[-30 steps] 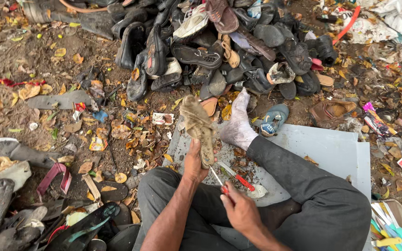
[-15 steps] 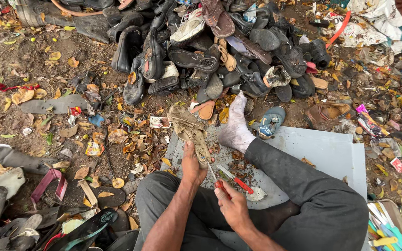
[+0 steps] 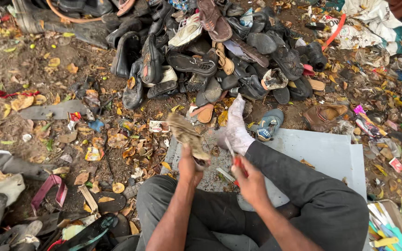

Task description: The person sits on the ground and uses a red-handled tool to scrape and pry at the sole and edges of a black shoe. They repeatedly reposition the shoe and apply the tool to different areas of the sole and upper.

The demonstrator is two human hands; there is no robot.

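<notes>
- Tan, frayed worn sole (image 3: 188, 136) sits in the left hand (image 3: 189, 166), fingers closed round its near end; it sticks up toward 11 o'clock from the hand, just left of picture centre.
- Right hand (image 3: 250, 181) is closed on a red-handled tool (image 3: 235, 162); its thin metal tip points toward 11 o'clock, between the sole and the sock. Exact kind of tool cannot be told.
- Both hands close together, just apart, over the person's lap in dark grey trousers (image 3: 312, 204).
- Foot in a white sock (image 3: 236, 130) lies at 1 o'clock from the right hand, leg stretched toward the pile.
- Grey flat board (image 3: 326, 153) under the leg, at 3 o'clock from the hands.
- Big heap of old black and brown shoes and sandals (image 3: 219, 51) at 12 o'clock, well beyond the sock.
- Small blue shoe (image 3: 268, 125) just right of the sock, at the board's far edge; brown shoe (image 3: 324, 116) further toward 2 o'clock.
- Dirt ground with dry leaves and scraps (image 3: 70, 139) at 9 o'clock; pink strap piece (image 3: 47, 190) at 8 o'clock.
- White printed sack (image 3: 373, 18) at the top right corner.
</notes>
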